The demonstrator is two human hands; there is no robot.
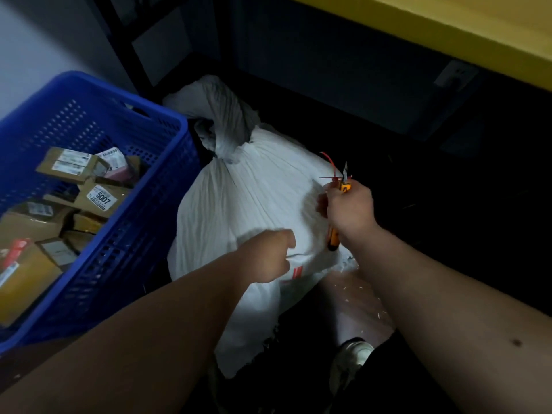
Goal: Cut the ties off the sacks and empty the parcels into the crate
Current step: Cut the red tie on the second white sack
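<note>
**Sack neck bunched, cutters and red tie in hand**

At nine o'clock we see the blue crate (pixel 98 121), holding parcels (pixel 103 197). The left hand (pixel 270 253) grips the white sack (pixel 254 189), fingers curled into the cloth. The sack's neck points toward twelve o'clock. The right hand (pixel 349 209) clasps orange cutters (pixel 343 186) beside a red tie (pixel 330 165).

Along the top right I see a yellow tabletop (pixel 448 28) edge above a dark floor (pixel 448 174). A grey wall socket (pixel 455 75) sits beneath it. At the bottom, I see a pale sneaker (pixel 354 358) beside scattered white shreds (pixel 363 291).
</note>
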